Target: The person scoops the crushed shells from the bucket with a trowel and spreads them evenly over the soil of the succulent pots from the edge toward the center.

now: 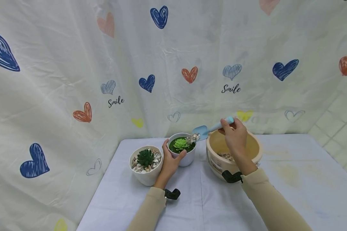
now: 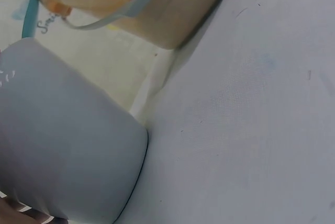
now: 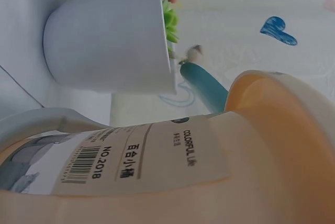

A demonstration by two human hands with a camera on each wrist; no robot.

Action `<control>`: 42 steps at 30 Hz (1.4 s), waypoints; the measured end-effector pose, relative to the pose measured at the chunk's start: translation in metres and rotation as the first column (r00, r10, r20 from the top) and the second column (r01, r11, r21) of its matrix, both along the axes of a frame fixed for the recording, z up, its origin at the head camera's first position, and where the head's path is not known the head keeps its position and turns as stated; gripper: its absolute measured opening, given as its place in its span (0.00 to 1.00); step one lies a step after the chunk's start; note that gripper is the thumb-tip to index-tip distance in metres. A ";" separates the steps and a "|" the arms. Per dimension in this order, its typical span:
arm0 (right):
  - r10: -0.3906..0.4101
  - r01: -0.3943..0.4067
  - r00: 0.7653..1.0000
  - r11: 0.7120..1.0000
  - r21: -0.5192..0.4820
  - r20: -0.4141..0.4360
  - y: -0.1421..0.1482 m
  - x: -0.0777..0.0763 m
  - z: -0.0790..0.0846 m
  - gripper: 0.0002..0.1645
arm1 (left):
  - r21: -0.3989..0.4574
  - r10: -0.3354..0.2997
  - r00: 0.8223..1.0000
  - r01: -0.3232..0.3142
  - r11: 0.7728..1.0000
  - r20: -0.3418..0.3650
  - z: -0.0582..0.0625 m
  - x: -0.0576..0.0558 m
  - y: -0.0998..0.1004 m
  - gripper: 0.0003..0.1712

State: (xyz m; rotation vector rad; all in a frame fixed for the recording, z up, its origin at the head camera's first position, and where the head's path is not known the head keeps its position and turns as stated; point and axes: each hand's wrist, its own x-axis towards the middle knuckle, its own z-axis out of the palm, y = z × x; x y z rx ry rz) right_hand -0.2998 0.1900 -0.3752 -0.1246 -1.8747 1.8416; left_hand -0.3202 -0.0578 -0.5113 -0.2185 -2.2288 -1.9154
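Note:
My left hand (image 1: 170, 162) holds a small white flowerpot (image 1: 188, 159), thumb at the rim and fingers around its side. Inside sits a light green succulent (image 1: 180, 143) on a dark green surface. With my right hand (image 1: 236, 136) I grip the handle of a light blue trowel (image 1: 217, 126). Its blade tilts down to the left at the pot's right rim, and small pebbles (image 1: 193, 138) lie between blade and plant. In the left wrist view the pot (image 2: 68, 130) hides most of the left hand. The right hand is out of sight in the right wrist view, where the trowel (image 3: 204, 85) shows partly.
A cream bucket (image 1: 258, 149) with pebbles (image 1: 226, 156) at its bottom stands under my right hand; its label (image 3: 146, 156) faces the right wrist camera. Left of my left hand is another white pot (image 1: 146, 177) with a dark green succulent and pebbles. A heart-patterned curtain hangs behind.

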 end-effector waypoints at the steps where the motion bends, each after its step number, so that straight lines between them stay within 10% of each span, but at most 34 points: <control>1: 0.001 -0.001 1.000 1.000 0.002 -0.004 0.000 0.000 0.000 0.19 | 0.003 0.004 1.000 -0.004 1.000 0.001 0.000 0.000 0.000 0.60; 42: 0.093 -0.073 0.985 0.988 0.139 -0.142 -0.004 0.003 -0.004 0.20 | 0.014 0.033 0.999 -0.033 0.999 -0.002 -0.001 -0.002 0.002 0.64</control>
